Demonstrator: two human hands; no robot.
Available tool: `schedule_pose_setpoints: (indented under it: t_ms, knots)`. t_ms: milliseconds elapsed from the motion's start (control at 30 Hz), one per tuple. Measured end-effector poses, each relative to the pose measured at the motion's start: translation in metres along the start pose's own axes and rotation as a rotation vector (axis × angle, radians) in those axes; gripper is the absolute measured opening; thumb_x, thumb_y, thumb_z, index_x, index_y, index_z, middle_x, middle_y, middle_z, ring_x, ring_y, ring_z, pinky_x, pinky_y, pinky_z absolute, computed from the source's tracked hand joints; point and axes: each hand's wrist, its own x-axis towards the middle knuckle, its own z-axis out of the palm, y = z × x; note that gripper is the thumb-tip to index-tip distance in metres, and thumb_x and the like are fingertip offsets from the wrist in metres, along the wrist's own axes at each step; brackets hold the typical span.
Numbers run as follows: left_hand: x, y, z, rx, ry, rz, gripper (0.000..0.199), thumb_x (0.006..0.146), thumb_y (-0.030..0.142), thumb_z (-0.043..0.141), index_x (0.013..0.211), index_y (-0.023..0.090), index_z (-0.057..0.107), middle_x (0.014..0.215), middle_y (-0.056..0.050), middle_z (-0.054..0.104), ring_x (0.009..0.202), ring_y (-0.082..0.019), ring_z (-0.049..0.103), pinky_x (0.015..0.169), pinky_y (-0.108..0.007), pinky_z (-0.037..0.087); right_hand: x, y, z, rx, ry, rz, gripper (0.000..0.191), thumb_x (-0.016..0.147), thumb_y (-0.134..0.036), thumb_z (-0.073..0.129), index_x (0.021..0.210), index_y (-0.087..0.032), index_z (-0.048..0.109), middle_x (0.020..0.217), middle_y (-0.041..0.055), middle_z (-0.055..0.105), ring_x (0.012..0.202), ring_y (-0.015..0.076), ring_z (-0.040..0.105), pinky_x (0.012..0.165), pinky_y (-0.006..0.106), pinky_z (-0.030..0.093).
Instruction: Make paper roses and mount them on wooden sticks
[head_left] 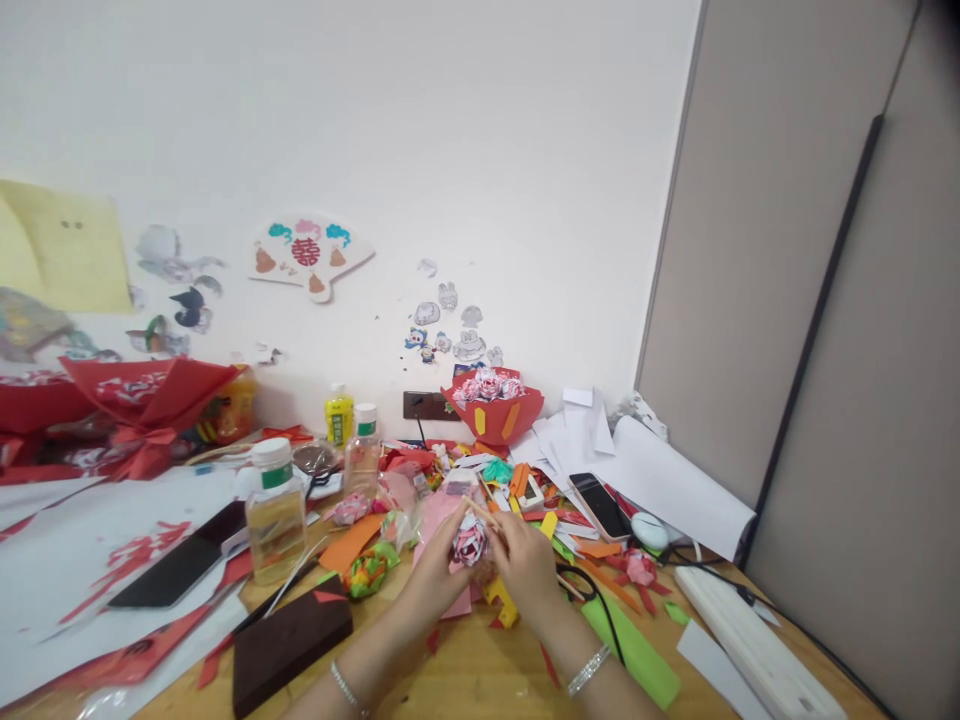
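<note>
A pink and white paper flower [470, 541] sits between my two hands over the middle of the table. My left hand [437, 565] is closed around the flower's left side, fingers curled at its edge. A thin light-brown stick [481, 511] crosses just above the flower, and my right hand [523, 562] pinches its right end. Whether the stick touches the petals I cannot tell. Under the hands lies a sheet of pink paper [436, 520]. Yellow paper scraps [504, 603] and black-handled scissors [577, 582] lie close by my right hand.
A red-wrapped bouquet [493, 412] stands by the wall. Left are a dark brown box [292, 645], a black tablet [180, 562] and clear bottles [275, 525]. A phone [600, 507], a white power strip [757, 645] and rolled white paper [682, 485] lie right.
</note>
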Motion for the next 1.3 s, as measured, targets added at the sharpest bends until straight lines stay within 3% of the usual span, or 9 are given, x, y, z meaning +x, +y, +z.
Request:
schedule_pose_setpoints:
  t_ms: [367, 567, 833, 1000, 1133, 1300]
  knots:
    - [0.000, 0.006, -0.001, 0.026, 0.001, 0.035, 0.068, 0.067, 0.008, 0.056, 0.132, 0.022, 0.043, 0.138, -0.006, 0.048, 0.128, -0.025, 0.041, 0.106, -0.041, 0.034, 0.000, 0.001, 0.004, 0.004, 0.009, 0.029, 0.026, 0.095, -0.026, 0.036, 0.090, -0.017, 0.060, 0.075, 0.0046, 0.069, 0.064, 0.0166, 0.064, 0.055, 0.023, 0.044]
    - [0.000, 0.003, -0.001, 0.012, -0.015, -0.012, 0.067, 0.066, 0.011, 0.056, 0.131, 0.017, 0.043, 0.139, -0.011, 0.045, 0.129, -0.028, 0.040, 0.107, -0.044, 0.032, -0.003, 0.003, 0.006, -0.020, 0.026, -0.024, 0.031, 0.096, -0.025, 0.032, 0.095, -0.017, 0.061, 0.076, 0.0065, 0.069, 0.067, 0.0181, 0.065, 0.059, 0.026, 0.046]
    - [0.002, 0.021, -0.003, -0.064, -0.050, -0.020, 0.068, 0.068, 0.014, 0.056, 0.134, 0.019, 0.040, 0.140, -0.008, 0.045, 0.130, -0.023, 0.038, 0.108, -0.041, 0.031, -0.007, 0.002, 0.006, 0.009, 0.042, -0.093, 0.030, 0.092, -0.018, 0.034, 0.099, -0.016, 0.063, 0.083, 0.0079, 0.070, 0.072, 0.0187, 0.065, 0.066, 0.029, 0.050]
    - [0.003, 0.016, -0.005, -0.103, -0.006, -0.061, 0.065, 0.069, 0.020, 0.061, 0.131, 0.020, 0.042, 0.139, -0.009, 0.045, 0.130, -0.026, 0.039, 0.107, -0.042, 0.032, -0.003, -0.005, -0.002, 0.194, -0.025, 0.041, 0.031, 0.087, -0.014, 0.039, 0.107, -0.018, 0.063, 0.096, 0.0079, 0.070, 0.084, 0.0179, 0.066, 0.073, 0.028, 0.050]
    - [0.002, 0.021, -0.006, -0.125, -0.046, -0.049, 0.066, 0.068, 0.020, 0.063, 0.130, 0.021, 0.041, 0.138, -0.010, 0.046, 0.128, -0.026, 0.041, 0.105, -0.041, 0.036, 0.001, -0.007, -0.006, 0.315, -0.042, 0.175, 0.031, 0.088, -0.017, 0.039, 0.106, -0.019, 0.064, 0.094, 0.0071, 0.070, 0.082, 0.0178, 0.066, 0.071, 0.026, 0.050]
    - [0.003, 0.021, -0.003, -0.188, 0.086, -0.016, 0.051, 0.064, 0.017, 0.066, 0.111, 0.020, 0.047, 0.109, -0.007, 0.059, 0.106, -0.026, 0.057, 0.090, -0.039, 0.048, 0.000, -0.006, -0.001, 0.410, -0.067, 0.215, 0.028, 0.087, -0.019, 0.042, 0.099, -0.019, 0.067, 0.087, 0.0056, 0.071, 0.079, 0.0178, 0.066, 0.069, 0.026, 0.050]
